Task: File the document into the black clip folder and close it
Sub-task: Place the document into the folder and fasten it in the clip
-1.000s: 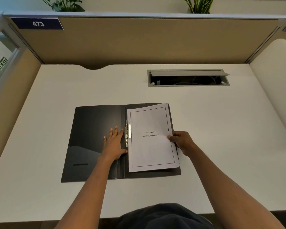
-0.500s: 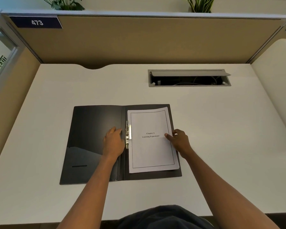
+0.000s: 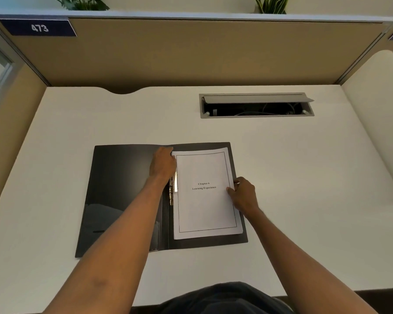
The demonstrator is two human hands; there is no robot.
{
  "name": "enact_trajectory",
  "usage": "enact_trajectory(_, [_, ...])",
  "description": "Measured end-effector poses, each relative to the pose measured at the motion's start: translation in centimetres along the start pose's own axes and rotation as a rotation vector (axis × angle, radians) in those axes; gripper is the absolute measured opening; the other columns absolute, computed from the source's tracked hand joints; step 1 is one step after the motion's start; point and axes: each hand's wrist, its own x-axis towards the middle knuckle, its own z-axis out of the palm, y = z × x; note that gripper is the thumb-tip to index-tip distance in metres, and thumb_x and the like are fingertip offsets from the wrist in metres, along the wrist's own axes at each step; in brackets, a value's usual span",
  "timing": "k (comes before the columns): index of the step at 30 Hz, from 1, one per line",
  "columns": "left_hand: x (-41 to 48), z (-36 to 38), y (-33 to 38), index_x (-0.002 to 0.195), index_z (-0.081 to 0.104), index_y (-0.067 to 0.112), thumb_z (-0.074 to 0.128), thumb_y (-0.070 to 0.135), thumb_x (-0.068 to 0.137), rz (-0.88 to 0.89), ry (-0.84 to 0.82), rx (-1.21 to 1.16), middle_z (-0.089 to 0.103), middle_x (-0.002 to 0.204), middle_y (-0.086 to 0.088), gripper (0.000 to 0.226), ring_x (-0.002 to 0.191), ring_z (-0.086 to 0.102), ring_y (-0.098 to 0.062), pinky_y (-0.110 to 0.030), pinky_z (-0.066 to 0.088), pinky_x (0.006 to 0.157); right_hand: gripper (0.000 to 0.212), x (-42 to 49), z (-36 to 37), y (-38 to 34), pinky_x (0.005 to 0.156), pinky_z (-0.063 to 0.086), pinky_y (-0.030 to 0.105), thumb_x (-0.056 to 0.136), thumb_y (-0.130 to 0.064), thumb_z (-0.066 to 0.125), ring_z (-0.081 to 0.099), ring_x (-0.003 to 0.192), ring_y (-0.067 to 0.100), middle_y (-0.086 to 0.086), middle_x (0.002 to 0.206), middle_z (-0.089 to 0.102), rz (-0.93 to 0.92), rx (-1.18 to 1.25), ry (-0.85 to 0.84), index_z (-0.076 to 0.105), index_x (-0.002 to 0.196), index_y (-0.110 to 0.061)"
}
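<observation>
The black clip folder [image 3: 120, 191] lies open and flat on the white desk. A white document [image 3: 204, 207] titled "Chapter 6 Learning Experience" lies on the folder's right half, beside the metal clip [image 3: 172, 189] at the spine. My left hand [image 3: 163, 163] rests over the spine at the document's top left corner, fingers curled, partly hiding the clip. My right hand [image 3: 243, 194] pinches the document's right edge at mid height.
An open cable tray [image 3: 256, 105] is set into the white desk [image 3: 304, 177] at the back right. Tan cubicle partitions [image 3: 191, 51] close off the back and sides. The desk's front edge runs just above my lap.
My left hand has slid up along the spine from the clip's middle to the document's top left corner. The document now lies straighter on the folder's right half. My right hand stays at the right edge.
</observation>
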Motion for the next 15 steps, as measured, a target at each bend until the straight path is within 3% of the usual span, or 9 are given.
enact_trajectory(2, [0.9,0.3,-0.2,0.144,0.057,0.010,0.051,0.015,0.105,0.016,-0.022,0.024,0.053,0.149,-0.012,0.040,0.138,0.050,-0.027,-0.035,0.041,0.112,0.035,-0.1,0.0,0.0,0.088,0.047,0.032,0.093,-0.017,0.069,0.060,0.101,0.026,0.007,0.111,0.063,0.017,0.007,-0.002,0.057,0.124,-0.004])
enact_trajectory(4, [1.4,0.5,-0.4,0.114,0.071,0.020,0.052,0.014,0.104,0.037,-0.041,0.070,0.060,0.128,-0.007,0.022,0.125,0.058,-0.025,-0.033,0.045,0.098,0.038,-0.2,0.2,0.2,0.092,0.051,0.038,0.093,-0.020,0.069,0.062,0.107,0.030,0.012,0.118,0.064,0.015,-0.027,-0.007,0.057,0.126,-0.007])
enact_trajectory(5, [1.7,0.6,-0.4,0.089,0.065,0.029,0.052,0.012,0.102,0.054,-0.040,0.080,0.058,0.114,-0.003,0.025,0.112,0.059,-0.023,-0.030,0.044,0.088,0.040,-0.2,0.3,0.3,0.094,0.051,0.040,0.093,-0.022,0.068,0.062,0.109,0.031,0.013,0.120,0.062,0.019,-0.049,-0.008,0.056,0.128,-0.007])
enact_trajectory(7, [2.2,0.8,-0.6,0.073,0.049,0.039,0.051,0.009,0.101,0.074,-0.039,0.093,0.052,0.104,-0.001,0.041,0.098,0.055,-0.019,-0.027,0.040,0.079,0.040,-0.3,0.2,0.2,0.094,0.050,0.040,0.095,-0.023,0.066,0.060,0.110,0.033,0.014,0.121,0.057,0.026,-0.091,-0.012,0.057,0.130,-0.007])
enact_trajectory(8, [2.3,0.7,-0.5,0.080,0.061,0.035,0.052,0.010,0.102,0.072,-0.047,0.092,0.056,0.108,-0.005,0.034,0.100,0.057,-0.020,-0.027,0.041,0.081,0.039,-0.4,0.2,0.2,0.094,0.049,0.040,0.095,-0.023,0.065,0.060,0.110,0.033,0.015,0.121,0.056,0.024,-0.101,-0.012,0.057,0.130,-0.006])
enact_trajectory(9, [2.5,0.8,-0.7,0.100,0.073,0.023,0.053,0.012,0.103,0.072,-0.060,0.093,0.059,0.117,-0.009,0.023,0.108,0.059,-0.024,-0.028,0.043,0.086,0.039,-0.5,0.2,0.2,0.094,0.048,0.039,0.095,-0.023,0.065,0.059,0.111,0.033,0.015,0.121,0.055,0.021,-0.101,-0.012,0.057,0.130,-0.006])
enact_trajectory(11, [3.0,0.9,-0.8,0.132,0.067,0.008,0.054,0.015,0.104,0.083,-0.068,0.121,0.058,0.133,-0.014,0.032,0.121,0.059,-0.029,-0.031,0.045,0.092,0.040,-0.7,0.2,0.3,0.095,0.047,0.038,0.095,-0.022,0.066,0.058,0.111,0.031,0.014,0.121,0.055,0.016,-0.077,-0.001,0.056,0.130,-0.006])
enact_trajectory(15, [3.4,0.9,-0.8,0.136,0.063,0.005,0.054,0.016,0.104,0.094,-0.064,0.156,0.056,0.136,-0.015,0.036,0.124,0.058,-0.030,-0.032,0.045,0.094,0.035,-0.9,0.5,0.4,0.089,0.046,0.032,0.093,-0.018,0.067,0.057,0.105,0.028,0.009,0.114,0.054,0.016,-0.031,0.028,0.057,0.125,-0.005])
